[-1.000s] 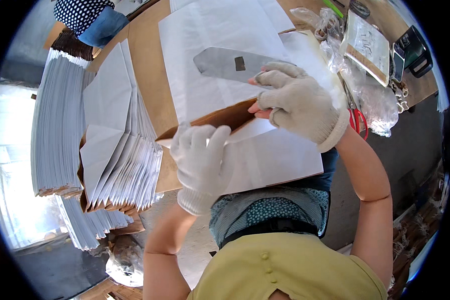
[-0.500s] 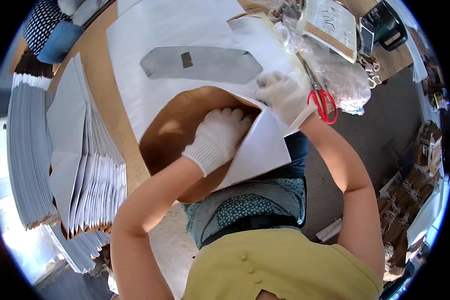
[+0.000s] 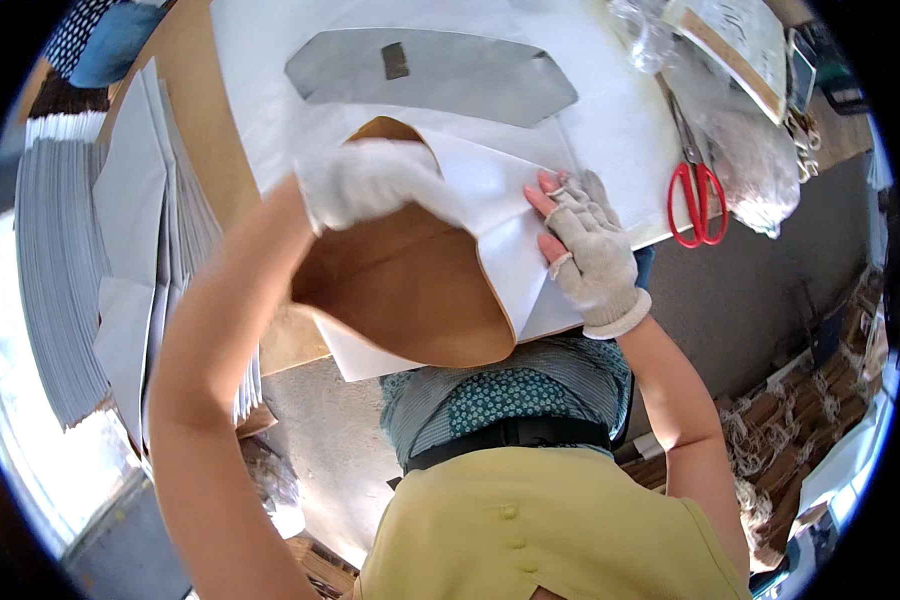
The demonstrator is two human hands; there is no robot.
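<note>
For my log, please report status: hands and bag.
Left hand blurred, at mouth of open paper bag. Right hand on its white side. Red-handled scissors apart, at right.

Workshop (paper-bag sort): stacked paper [image 3: 60, 280], scissors [image 3: 691, 158], worktable [image 3: 205, 105].

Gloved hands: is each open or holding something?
Left hand: blurred at the paper bag; cannot tell.
Right hand: open, resting against the bag.

L hand [image 3: 375, 183] v. blurred, paper bag [image 3: 410, 290] pt. hidden behind it, dotted cloth [image 3: 76, 36] cut off @ top edge
</note>
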